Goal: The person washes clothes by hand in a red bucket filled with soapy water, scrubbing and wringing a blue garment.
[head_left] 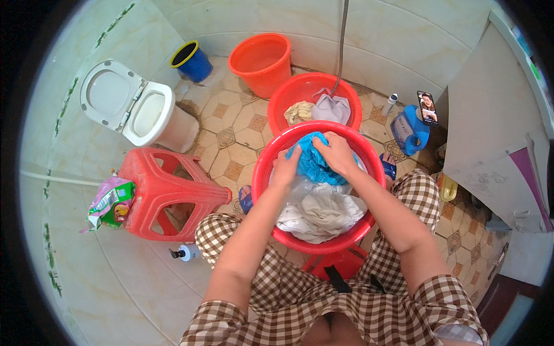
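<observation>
Between my knees stands a red plastic basin (pixel 318 247) holding water and wet laundry. My left hand (pixel 287 168) grips the left side of a bunched bright blue cloth (pixel 318 162), thumb on top. On its upper right side, my right hand (pixel 335 151) has hold of the same cloth. The blue cloth is crumpled over the far half of the basin, so its shape cannot be made out. White and cream garments (pixel 324 212) lie in a wet heap in the near half, below my wrists.
Behind it, a second red basin (pixel 273 108) holds pale cloths (pixel 331 108), with a shower hose (pixel 342 47) hanging into it. An orange bucket (pixel 259 65), blue bin (pixel 197 65), toilet (pixel 149 114) and red stool (pixel 173 194) stand leftward. Rightward are a blue detergent jug (pixel 407 129) and phone (pixel 427 108).
</observation>
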Demonstrator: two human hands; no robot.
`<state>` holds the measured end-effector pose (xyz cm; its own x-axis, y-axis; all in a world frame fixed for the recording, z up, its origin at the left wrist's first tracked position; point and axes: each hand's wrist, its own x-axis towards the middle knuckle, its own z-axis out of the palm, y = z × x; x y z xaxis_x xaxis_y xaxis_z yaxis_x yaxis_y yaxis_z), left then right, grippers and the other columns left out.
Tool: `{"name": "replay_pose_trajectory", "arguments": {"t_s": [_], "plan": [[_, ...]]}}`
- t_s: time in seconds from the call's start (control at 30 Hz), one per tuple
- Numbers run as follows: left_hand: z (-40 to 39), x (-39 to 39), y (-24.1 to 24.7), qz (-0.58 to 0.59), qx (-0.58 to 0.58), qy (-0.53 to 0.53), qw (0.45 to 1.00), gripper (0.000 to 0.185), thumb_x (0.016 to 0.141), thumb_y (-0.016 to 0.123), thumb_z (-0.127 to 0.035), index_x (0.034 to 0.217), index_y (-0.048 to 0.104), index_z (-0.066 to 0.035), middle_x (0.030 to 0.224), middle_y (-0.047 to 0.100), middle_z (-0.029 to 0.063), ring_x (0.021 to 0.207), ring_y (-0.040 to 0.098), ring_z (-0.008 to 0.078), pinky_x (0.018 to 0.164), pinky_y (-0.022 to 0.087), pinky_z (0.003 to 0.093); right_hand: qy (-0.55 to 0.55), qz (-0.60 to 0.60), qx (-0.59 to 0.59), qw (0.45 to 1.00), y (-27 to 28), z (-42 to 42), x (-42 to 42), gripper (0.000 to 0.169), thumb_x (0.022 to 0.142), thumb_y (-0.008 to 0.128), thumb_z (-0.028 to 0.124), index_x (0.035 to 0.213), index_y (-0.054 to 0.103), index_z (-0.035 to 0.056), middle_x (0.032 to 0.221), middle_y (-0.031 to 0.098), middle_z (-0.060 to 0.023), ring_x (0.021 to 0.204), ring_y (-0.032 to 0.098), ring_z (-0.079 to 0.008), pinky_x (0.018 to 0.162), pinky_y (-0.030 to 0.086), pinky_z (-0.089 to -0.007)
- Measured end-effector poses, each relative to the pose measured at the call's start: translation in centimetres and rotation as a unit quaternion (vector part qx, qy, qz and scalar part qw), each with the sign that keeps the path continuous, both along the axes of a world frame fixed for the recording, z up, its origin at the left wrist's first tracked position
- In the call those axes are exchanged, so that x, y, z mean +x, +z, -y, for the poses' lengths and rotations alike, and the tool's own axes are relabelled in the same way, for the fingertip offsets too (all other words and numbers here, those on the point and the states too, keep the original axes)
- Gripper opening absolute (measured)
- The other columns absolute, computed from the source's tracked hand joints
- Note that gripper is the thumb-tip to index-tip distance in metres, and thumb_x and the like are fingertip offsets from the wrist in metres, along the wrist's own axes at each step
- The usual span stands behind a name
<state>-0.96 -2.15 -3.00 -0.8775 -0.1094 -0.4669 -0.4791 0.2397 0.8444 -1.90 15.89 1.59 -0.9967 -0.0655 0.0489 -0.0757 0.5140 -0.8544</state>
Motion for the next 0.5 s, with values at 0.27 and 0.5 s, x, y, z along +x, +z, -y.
{"name": "replay_pose_trajectory", "arguments": {"t_s": [0.27, 0.5], "plan": [[-0.4, 0.3, 3.9, 0.163, 0.513, 0.008, 0.843, 0.05, 0.094, 0.055, -0.053, 0.107, 0.064, -0.006, 0.106, 0.068, 0.0131, 0.099, 0.065, 0.0279, 0.094, 0.05, 0.0454, 0.146, -0.077, -0.046, 0.985, 6.0, 3.5, 4.6, 0.03, 0.082, 0.07, 0.03, 0.078, 0.063, 0.0013, 0.073, 0.065, -0.0186, 0.07, 0.066, -0.0356, 0.062, 0.051, -0.0436], [-1.0, 2.6, 4.4, 0.211, 0.532, -0.005, 0.82, 0.041, 0.097, 0.049, -0.045, 0.107, 0.063, -0.008, 0.105, 0.068, 0.0116, 0.095, 0.067, 0.0258, 0.088, 0.054, 0.0423, 0.271, -0.248, -0.021, 0.93, 8.1, 3.5, 7.7, 0.024, 0.08, 0.071, 0.03, 0.074, 0.065, 0.0078, 0.07, 0.066, -0.0135, 0.065, 0.067, -0.0314, 0.059, 0.052, -0.0419]]}}
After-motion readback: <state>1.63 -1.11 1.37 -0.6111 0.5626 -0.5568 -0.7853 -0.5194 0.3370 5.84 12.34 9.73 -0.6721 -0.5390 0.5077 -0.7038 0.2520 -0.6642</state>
